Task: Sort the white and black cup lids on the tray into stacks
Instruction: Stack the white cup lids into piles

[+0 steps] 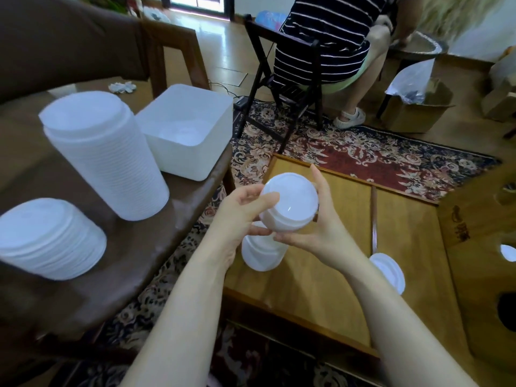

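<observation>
Both grips – left hand & right hand – held a small lid stack; the tall stack stood far to the left, nearer the left hand.

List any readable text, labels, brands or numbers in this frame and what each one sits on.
No text can be read in this frame.
Dark carved or printed marks on the wooden panel at right: too blurred to read, may be characters or ornament.
White lid stacks, white tub and the small lid stack held in both hands: no print visible.
</observation>
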`<state>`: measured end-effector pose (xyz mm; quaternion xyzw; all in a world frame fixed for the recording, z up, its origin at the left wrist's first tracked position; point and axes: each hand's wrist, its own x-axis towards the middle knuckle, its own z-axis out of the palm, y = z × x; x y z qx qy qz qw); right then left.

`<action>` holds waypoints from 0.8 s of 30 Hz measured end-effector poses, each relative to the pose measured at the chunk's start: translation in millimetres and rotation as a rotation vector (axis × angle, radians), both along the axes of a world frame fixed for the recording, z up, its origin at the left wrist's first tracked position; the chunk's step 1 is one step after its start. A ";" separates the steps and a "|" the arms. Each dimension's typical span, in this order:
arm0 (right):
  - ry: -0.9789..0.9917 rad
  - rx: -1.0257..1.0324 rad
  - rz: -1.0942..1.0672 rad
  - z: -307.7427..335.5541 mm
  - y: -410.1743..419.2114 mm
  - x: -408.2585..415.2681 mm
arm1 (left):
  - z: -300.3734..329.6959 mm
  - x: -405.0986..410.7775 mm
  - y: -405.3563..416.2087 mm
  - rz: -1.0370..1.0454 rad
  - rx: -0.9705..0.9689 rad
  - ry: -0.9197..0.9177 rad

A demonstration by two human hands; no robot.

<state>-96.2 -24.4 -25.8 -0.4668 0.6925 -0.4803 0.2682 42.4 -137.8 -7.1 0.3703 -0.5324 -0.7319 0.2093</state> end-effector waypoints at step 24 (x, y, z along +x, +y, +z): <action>0.196 0.114 0.147 -16.2 -9.3 -23.1 | -93.5 39.7 6.0 -0.221 -0.300 -0.182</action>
